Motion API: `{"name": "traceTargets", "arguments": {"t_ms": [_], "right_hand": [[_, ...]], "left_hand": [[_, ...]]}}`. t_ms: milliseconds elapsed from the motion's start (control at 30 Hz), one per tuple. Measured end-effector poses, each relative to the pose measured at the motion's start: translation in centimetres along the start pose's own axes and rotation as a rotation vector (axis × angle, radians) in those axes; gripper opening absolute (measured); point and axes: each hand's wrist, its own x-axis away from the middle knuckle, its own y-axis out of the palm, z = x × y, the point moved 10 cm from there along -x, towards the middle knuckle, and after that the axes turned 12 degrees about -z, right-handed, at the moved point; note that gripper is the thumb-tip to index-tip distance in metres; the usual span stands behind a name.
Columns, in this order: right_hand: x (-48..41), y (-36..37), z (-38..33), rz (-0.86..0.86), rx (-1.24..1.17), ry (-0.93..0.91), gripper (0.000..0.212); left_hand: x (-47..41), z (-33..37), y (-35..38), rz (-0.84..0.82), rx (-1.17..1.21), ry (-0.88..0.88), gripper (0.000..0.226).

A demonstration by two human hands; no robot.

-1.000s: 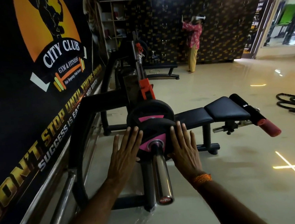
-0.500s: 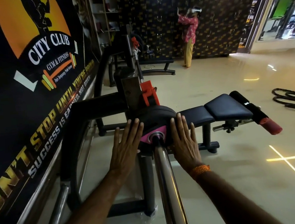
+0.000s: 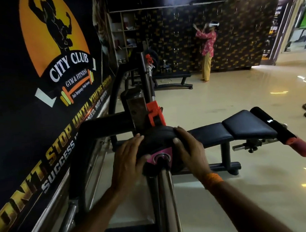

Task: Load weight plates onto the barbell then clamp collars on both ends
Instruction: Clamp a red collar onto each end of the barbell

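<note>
Since a moment ago my fingers have curled from lying flat against the weight plate (image 3: 157,139) to wrapping over its rim. My left hand (image 3: 127,159) is gripping the plate's left edge, thumb near the pink hub, and my right hand (image 3: 189,149) is clasping its upper right edge, an orange band on that wrist. The plate is sitting on the barbell (image 3: 167,197) sleeve, which is running toward me, just in front of the orange rack hook (image 3: 155,114). A black bench (image 3: 229,130) is standing to the right on the floor (image 3: 247,190).
</note>
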Motion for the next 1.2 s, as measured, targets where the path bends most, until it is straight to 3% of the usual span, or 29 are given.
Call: {"name": "traceTargets", "arguments": {"t_ms": [133,267,400,500,700,967,1200], "right_hand": [[-3.0,-1.1,-0.8,-0.173,-0.045,0.066,0.049],[-4.2,-1.1,-0.3,-0.257,-0.053,0.085,0.049],[-4.6,-1.2,0.1,-0.255,-0.038,0.068,0.053],[-4.8,-1.3,0.0,-0.288,-0.037,0.051,0.056],[-5.2,-1.5,0.6,-0.301,-0.023,0.034,0.059],[-5.2,-1.7,1.7,-0.316,-0.025,0.061,0.06],[-4.8,-1.7,1.5,-0.306,-0.015,0.077,0.061]], "left_hand": [[-5.3,-0.6,-3.2,0.028,0.417,-0.405,0.05],[-8.8,0.6,-1.7,-0.163,0.483,-0.595,0.053],[-10.3,0.9,0.7,-0.211,0.367,-0.744,0.058],[-11.1,1.5,0.8,-0.188,0.243,-0.768,0.061],[-11.0,2.3,0.1,-0.102,0.261,-0.786,0.053],[-10.8,2.1,-0.4,-0.001,0.461,-0.771,0.041],[-13.9,5.9,-1.9,0.045,0.671,-0.61,0.043]]}}
